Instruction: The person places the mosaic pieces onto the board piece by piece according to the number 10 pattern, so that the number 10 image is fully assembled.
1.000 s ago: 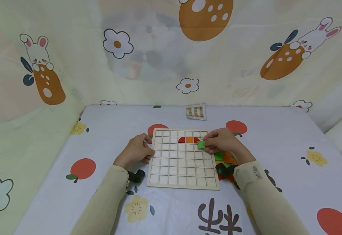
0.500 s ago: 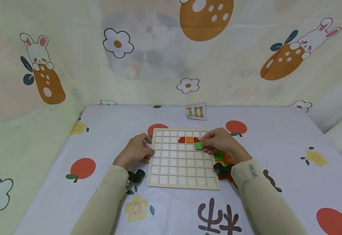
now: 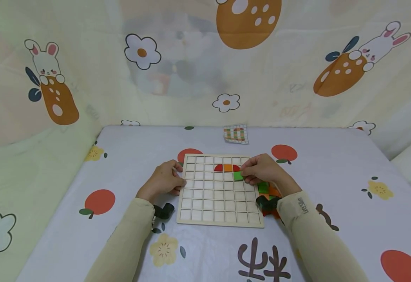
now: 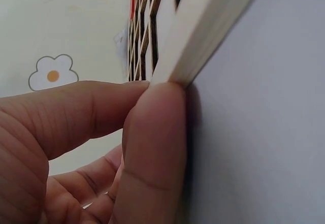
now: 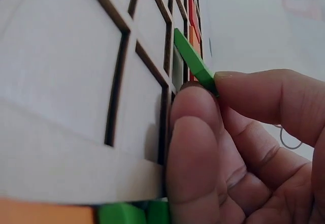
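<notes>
A pale wooden grid board lies on the table between both hands. My left hand touches its left edge with thumb and fingertips; the left wrist view shows those fingertips right against the wooden rim. My right hand pinches a green square tile over the board's upper right. In the right wrist view the green tile is tilted, its far edge down at a cell. One row above it sit a red curved tile, an orange square tile and a second red tile, partly covered by fingers.
Loose green and orange tiles lie along the board's right side, partly hidden under my right wrist. A small paper card with a coloured grid pattern lies behind the board. The tablecloth has printed fruit and flowers.
My right hand has moved slightly left and toward me with the green tile, from the board's right edge area to over a cell below the red tile. The left hand stays put.
</notes>
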